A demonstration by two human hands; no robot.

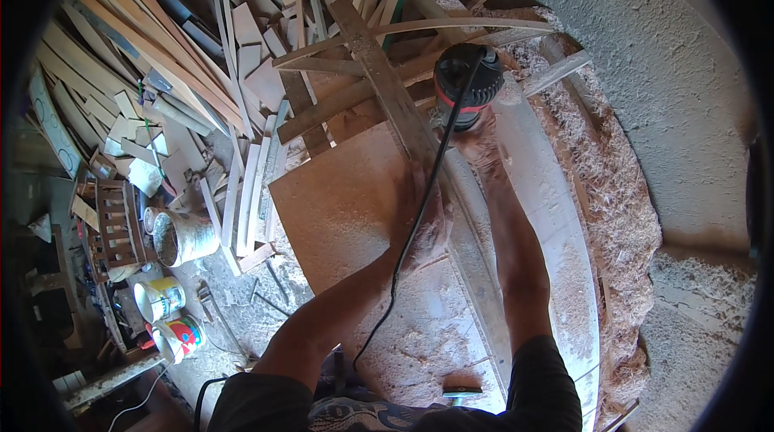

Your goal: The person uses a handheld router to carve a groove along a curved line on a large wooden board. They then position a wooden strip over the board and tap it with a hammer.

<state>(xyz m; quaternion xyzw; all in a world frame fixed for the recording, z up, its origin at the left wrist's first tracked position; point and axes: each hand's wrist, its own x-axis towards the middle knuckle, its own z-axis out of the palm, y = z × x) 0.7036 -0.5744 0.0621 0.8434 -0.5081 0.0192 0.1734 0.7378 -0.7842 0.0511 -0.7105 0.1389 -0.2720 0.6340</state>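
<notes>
1. You have the black-and-red power tool (pixel 468 83) at one o'clock from the middle of the view, over the upper end of the long wooden strip (pixel 476 291); the strip runs down toward five o'clock.
2. Your right hand (pixel 487 146), at two o'clock, is closed on the tool's lower body; its fingertips are hidden there.
3. Your left hand (pixel 427 226), just below centre, lies on the wood beside the dusty brown board (pixel 330 210); its fingers look extended, but shadow keeps me from telling how far they are open or whether they grip anything.
4. The step in hand looks like machining the wood, one hand guiding, the other steadying; pale shavings (pixel 617 246) lie heaped at three o'clock.
5. The next move, I judge, calls for a level tool base and steady pressure; keep the black cord (pixel 403 258), which crosses over your left hand, away from the cutter.
</notes>
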